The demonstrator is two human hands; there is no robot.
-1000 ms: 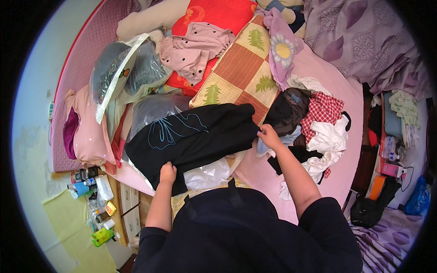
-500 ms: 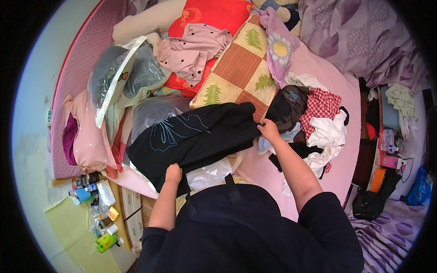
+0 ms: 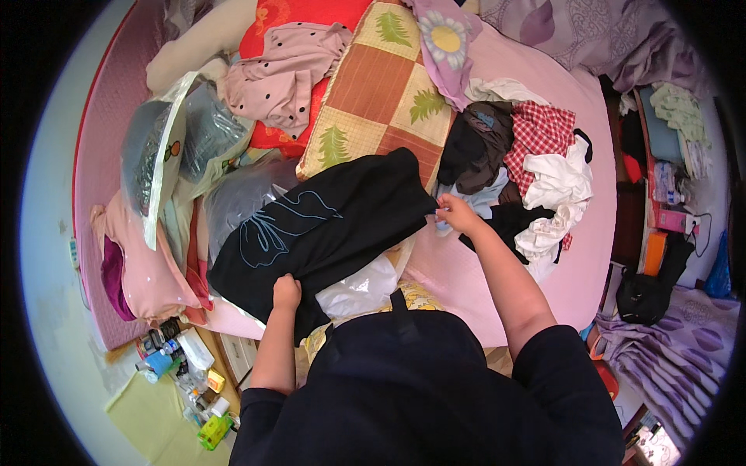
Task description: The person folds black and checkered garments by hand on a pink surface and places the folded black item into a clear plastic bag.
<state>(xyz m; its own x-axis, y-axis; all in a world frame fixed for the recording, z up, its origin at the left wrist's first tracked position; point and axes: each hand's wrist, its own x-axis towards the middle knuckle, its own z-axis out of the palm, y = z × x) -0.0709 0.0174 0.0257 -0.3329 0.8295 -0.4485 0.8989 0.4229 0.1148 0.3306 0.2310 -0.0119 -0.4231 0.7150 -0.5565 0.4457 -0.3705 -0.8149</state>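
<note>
A black garment [image 3: 357, 202] with a blue line-drawn bow on it is stretched out in front of me, its lower side creased; its exact kind cannot be told. My left hand [image 3: 287, 293] is closed on its near left edge. At its right end, my right hand [image 3: 458, 213] pinches the corner between thumb and fingers. Under and behind the garment lie a checked cushion [image 3: 365, 85] with leaf patterns and a clear plastic bag [image 3: 233, 190]. White plastic [image 3: 361, 287] shows beneath its near edge.
Rumpled clothes, among them a red checked cloth [image 3: 536, 136] and a white garment [image 3: 559, 182], lie right on the pink bed [image 3: 497, 303]. Left are zipped clear bags [image 3: 210, 132] and a pink pillow [image 3: 144, 256]. Bottles and boxes [image 3: 186, 373] crowd a cabinet at lower left.
My view has turned slightly, so the bed and its contents sit further left and higher. Both hands keep their hold; the garment's right end tilts a little more, its corner slightly drawn out.
</note>
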